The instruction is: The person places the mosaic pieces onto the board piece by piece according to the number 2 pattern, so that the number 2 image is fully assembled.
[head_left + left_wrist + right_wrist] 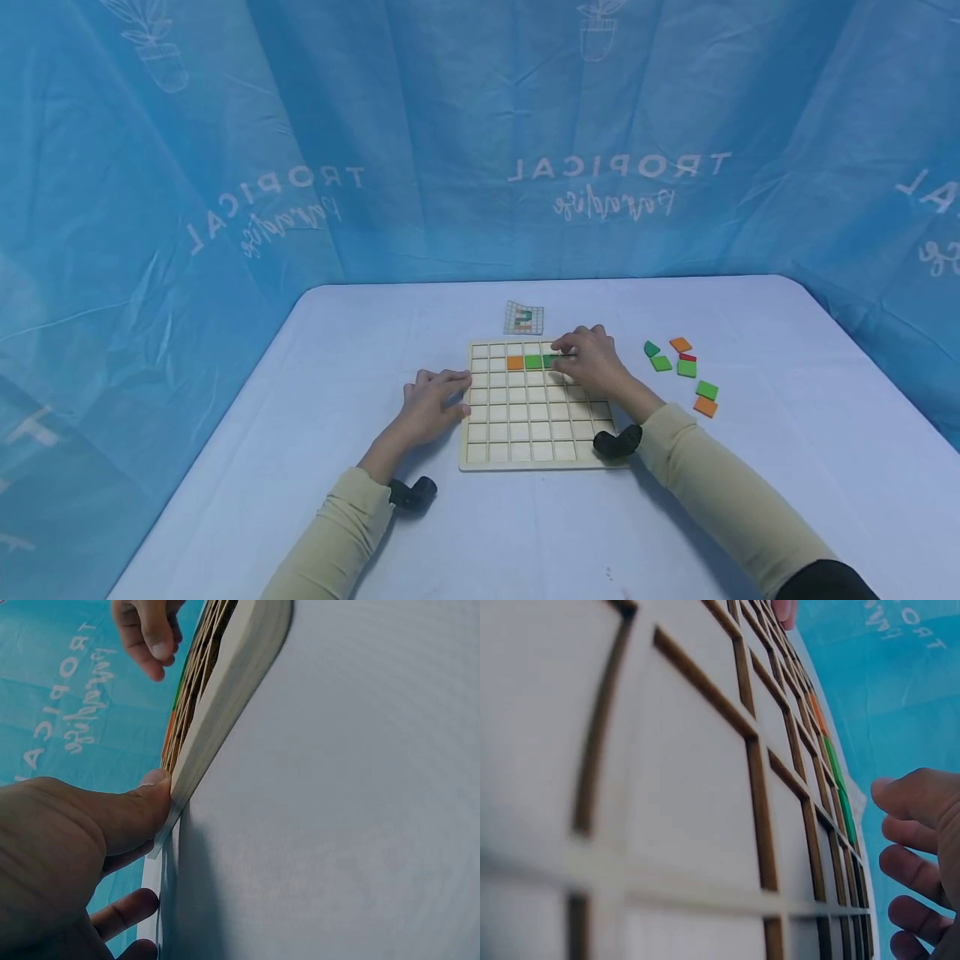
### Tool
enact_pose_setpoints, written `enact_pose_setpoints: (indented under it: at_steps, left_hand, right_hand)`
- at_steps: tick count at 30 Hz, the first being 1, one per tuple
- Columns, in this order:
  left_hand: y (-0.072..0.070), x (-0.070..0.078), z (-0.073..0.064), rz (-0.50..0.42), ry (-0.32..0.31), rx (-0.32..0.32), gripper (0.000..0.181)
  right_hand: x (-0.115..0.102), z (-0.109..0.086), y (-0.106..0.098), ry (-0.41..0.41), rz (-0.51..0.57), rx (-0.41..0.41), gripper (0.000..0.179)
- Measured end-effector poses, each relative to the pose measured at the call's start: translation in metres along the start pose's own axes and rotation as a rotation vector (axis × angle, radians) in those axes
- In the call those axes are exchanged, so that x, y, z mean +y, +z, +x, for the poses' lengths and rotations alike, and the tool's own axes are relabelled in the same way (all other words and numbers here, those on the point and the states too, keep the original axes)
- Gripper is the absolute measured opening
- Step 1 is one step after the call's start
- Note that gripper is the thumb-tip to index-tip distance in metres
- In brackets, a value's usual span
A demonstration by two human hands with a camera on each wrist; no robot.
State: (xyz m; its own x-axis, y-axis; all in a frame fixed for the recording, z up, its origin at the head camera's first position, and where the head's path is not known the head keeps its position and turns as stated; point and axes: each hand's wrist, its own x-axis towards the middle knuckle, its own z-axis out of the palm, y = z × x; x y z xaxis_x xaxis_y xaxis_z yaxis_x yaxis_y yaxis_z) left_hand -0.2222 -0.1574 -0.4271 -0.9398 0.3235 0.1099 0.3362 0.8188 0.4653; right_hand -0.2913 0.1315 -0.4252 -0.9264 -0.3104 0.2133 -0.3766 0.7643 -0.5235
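Observation:
A wooden grid board [519, 432] lies flat on the white table. In one row near its far side sit an orange tile [515, 363], a light green tile [533, 362] and a dark green tile [549, 361]. My left hand [429, 406] touches the board's left edge with its thumb and a finger; in the left wrist view the thumb [142, 806] rests against the rim. Above the dark green tile hovers my right hand [597, 367], its fingers loosely bent. The right wrist view shows those fingers [915, 870] spaced apart, holding nothing visible.
Behind the board lies a small pattern card [523, 318]. Loose pieces are scattered to the right: a dark green curved piece [652, 348], light green tiles [707, 390], orange tiles [705, 407] and a partly covered red piece [687, 357]. A blue curtain [450, 125] hangs around the table.

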Motion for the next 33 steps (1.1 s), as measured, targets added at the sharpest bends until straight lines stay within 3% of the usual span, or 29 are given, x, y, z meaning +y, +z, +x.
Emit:
enact_pose_setpoints:
  at_steps: [12, 33]
  left_hand:
    - [-0.001, 0.0, 0.001, 0.01, -0.007, -0.011, 0.05]
    - [-0.001, 0.002, -0.001, 0.002, 0.005, -0.004, 0.05]
  right_hand:
    - [0.009, -0.022, -0.015, 0.01, 0.04, 0.056, 0.029]
    - [0.053, -0.05, -0.044, 0.116, -0.051, 0.119, 0.034]
